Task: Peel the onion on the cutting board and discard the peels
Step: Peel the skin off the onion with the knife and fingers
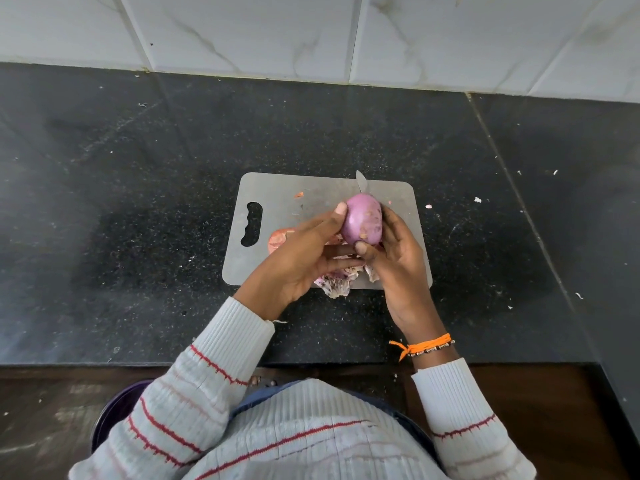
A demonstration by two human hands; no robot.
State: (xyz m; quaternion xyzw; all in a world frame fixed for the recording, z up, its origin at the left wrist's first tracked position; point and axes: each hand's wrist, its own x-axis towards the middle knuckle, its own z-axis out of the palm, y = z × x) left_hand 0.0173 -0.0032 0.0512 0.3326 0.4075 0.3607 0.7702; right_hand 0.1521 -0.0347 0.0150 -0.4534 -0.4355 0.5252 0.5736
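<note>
While you held the onion (363,219) above the board (325,188), both hands were closed round it: your left hand (304,258) cupped its left side with the thumb up by the top, and your right hand (394,251) gripped the right side with the thumb pressed at its base. Most skin was already off; only small tan flecks remained on the purple surface.

Risks, largest first. Peels (334,284) lay heaped on the board's near edge, some overhanging the counter (138,202); a careless sweep would likely have scattered them instead of binning them. A knife (361,183) tip showed just behind the onion; whether your right hand also held it could not be determined, and a slip on the smooth bulb might have brought fingers onto the blade. Loose scraps already dotted the counter.

No brand, label or legible writing was visible.
</note>
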